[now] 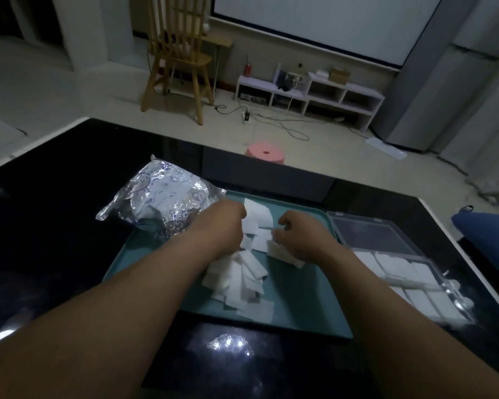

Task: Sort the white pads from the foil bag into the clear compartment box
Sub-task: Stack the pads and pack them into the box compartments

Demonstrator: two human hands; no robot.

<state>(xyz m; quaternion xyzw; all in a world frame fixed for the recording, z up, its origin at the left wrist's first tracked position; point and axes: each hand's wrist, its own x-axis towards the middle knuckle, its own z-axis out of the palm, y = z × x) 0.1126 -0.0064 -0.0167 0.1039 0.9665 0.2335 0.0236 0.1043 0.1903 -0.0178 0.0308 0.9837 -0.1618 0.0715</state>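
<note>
Several white pads point(236, 280) lie in a loose heap on a teal tray point(306, 306). My left hand point(225, 223) is curled over pads at the heap's far side. My right hand point(297, 234) is curled too, pinching a small stack of pads point(283, 251) at its underside. The crinkled foil bag point(162, 200) lies on the tray's far left corner, touching my left wrist. The clear compartment box point(409, 272) stands open to the right of the tray, with white pads in its near compartments and its lid folded back.
The tray and box sit on a glossy black table point(55, 240) with glare spots. A blue object point(490, 234) lies at the right edge. Beyond the table stand a pink stool point(265, 154), a wooden chair point(179, 59) and a low white shelf point(308, 93).
</note>
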